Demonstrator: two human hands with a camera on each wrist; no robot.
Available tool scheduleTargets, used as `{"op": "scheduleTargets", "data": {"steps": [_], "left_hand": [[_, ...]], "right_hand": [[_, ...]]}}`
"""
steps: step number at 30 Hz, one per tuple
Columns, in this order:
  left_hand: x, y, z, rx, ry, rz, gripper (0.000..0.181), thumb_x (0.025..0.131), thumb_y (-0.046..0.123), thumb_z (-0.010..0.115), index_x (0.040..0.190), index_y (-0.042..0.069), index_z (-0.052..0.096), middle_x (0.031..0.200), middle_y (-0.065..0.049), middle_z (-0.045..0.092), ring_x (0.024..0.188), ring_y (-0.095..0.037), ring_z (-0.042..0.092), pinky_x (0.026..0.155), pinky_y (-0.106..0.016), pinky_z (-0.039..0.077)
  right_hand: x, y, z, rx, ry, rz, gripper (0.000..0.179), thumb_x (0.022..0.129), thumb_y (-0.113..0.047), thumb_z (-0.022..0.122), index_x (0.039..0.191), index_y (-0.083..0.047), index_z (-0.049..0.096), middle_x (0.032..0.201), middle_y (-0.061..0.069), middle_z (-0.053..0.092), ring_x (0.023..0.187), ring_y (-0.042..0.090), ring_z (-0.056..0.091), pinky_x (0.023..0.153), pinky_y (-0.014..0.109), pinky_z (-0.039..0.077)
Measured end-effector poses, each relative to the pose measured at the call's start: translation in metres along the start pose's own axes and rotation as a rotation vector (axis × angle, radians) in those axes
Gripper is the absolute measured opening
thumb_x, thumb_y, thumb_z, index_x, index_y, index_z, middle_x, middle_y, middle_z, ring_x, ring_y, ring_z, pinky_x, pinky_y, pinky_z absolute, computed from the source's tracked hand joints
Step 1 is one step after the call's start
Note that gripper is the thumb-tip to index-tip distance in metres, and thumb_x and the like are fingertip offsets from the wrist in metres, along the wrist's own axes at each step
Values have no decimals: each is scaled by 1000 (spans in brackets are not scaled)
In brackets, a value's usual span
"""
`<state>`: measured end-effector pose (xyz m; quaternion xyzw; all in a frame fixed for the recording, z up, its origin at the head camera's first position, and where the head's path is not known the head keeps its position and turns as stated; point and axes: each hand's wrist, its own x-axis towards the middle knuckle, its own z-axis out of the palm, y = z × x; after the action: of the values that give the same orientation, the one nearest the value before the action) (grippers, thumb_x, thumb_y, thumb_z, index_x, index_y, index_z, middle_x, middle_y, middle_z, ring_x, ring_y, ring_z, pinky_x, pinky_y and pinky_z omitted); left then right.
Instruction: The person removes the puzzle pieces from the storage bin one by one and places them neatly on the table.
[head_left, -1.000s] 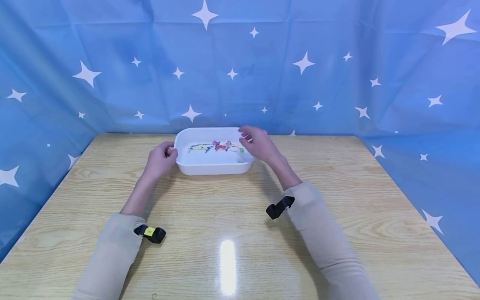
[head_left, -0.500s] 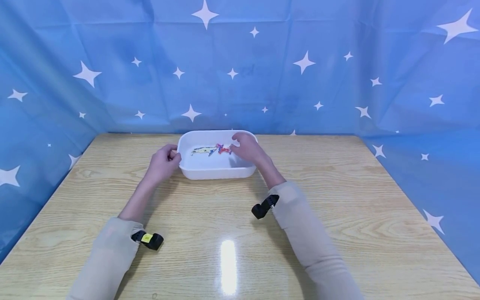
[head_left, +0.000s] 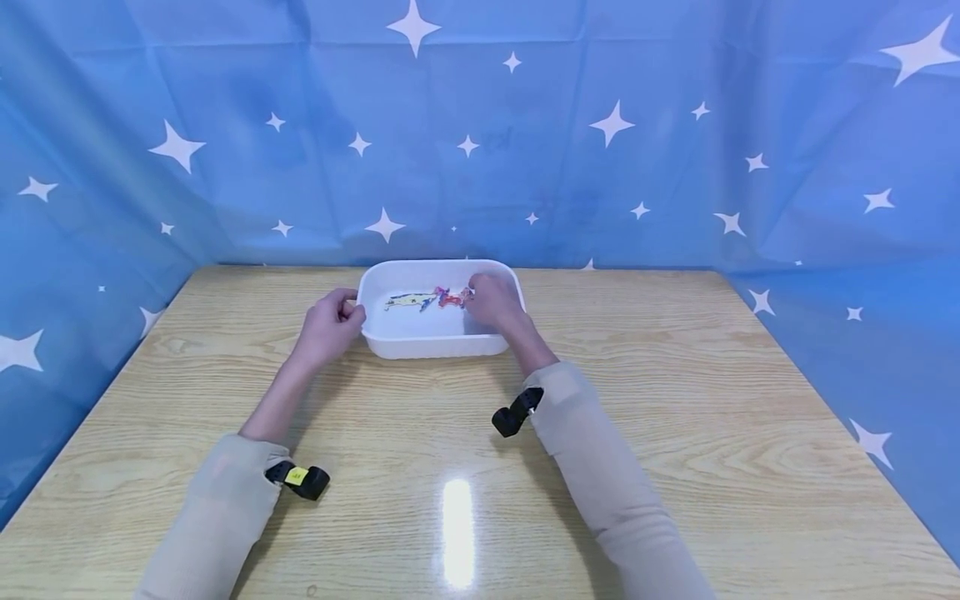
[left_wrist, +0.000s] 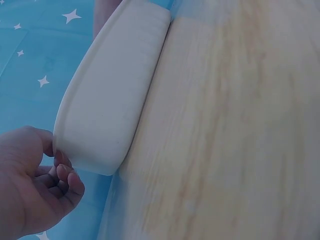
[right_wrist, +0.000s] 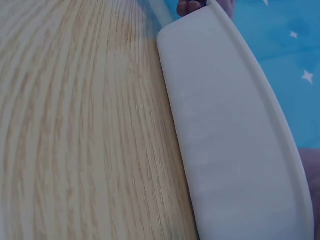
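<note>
A white plastic basin (head_left: 438, 347) sits near the far edge of the table. My left hand (head_left: 330, 327) pinches its left rim between thumb and fingers; in the left wrist view the left hand (left_wrist: 35, 185) grips the basin's end (left_wrist: 107, 90). My right hand (head_left: 495, 302) reaches over the near rim into the basin, fingers pointing down beside a small red figure (head_left: 450, 298). I cannot tell what those fingertips hold. Left of the red figure lies a flat, pale yellow figure with blue edges (head_left: 409, 301). The right wrist view shows mostly the basin's outer wall (right_wrist: 225, 115).
The basin stands on a wood-grain table (head_left: 390, 442). Behind and beside the table hangs a blue cloth (head_left: 315, 183) with white stars. Black cameras (head_left: 513, 414) are strapped to both beige sleeves.
My right hand has moved from the basin's right rim leftward and down into it, covering a small greenish thing at the right. The basin has shifted slightly right; the left hand stays at its rim.
</note>
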<state>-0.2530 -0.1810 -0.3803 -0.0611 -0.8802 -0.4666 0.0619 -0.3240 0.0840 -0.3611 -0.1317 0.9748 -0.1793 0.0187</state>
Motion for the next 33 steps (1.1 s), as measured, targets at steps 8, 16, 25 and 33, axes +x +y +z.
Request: {"op": "scheduleTargets", "data": {"steps": [8, 16, 25, 33], "left_hand": [[2, 2, 2, -3, 3, 1, 42, 100, 10, 49, 135, -12, 52, 90, -13, 58, 75, -21, 52, 61, -24, 43], [3, 3, 3, 0, -1, -12, 42, 100, 10, 49, 136, -12, 51, 90, -13, 57, 75, -21, 52, 61, -24, 43], [2, 3, 2, -5, -3, -8, 42, 100, 11, 49, 136, -11, 52, 89, -13, 58, 75, -21, 52, 61, -24, 43], [3, -2, 0, -12, -8, -15, 42, 100, 10, 50, 136, -11, 52, 89, -13, 58, 75, -21, 52, 60, -24, 43]], "right_hand": [[3, 6, 1, -10, -5, 0, 32, 93, 4, 53, 120, 2, 70, 123, 15, 67, 115, 29, 58, 106, 36, 41], [2, 7, 1, 35, 16, -14, 26, 93, 3, 57, 114, 2, 72, 114, 14, 70, 107, 27, 61, 99, 37, 46], [-2, 4, 0, 193, 81, 21, 15, 97, -3, 64, 108, 2, 73, 105, 14, 70, 93, 25, 62, 85, 35, 53], [-8, 5, -2, 310, 139, -19, 16, 97, -17, 68, 101, -2, 73, 91, 11, 71, 76, 21, 63, 68, 29, 50]]}}
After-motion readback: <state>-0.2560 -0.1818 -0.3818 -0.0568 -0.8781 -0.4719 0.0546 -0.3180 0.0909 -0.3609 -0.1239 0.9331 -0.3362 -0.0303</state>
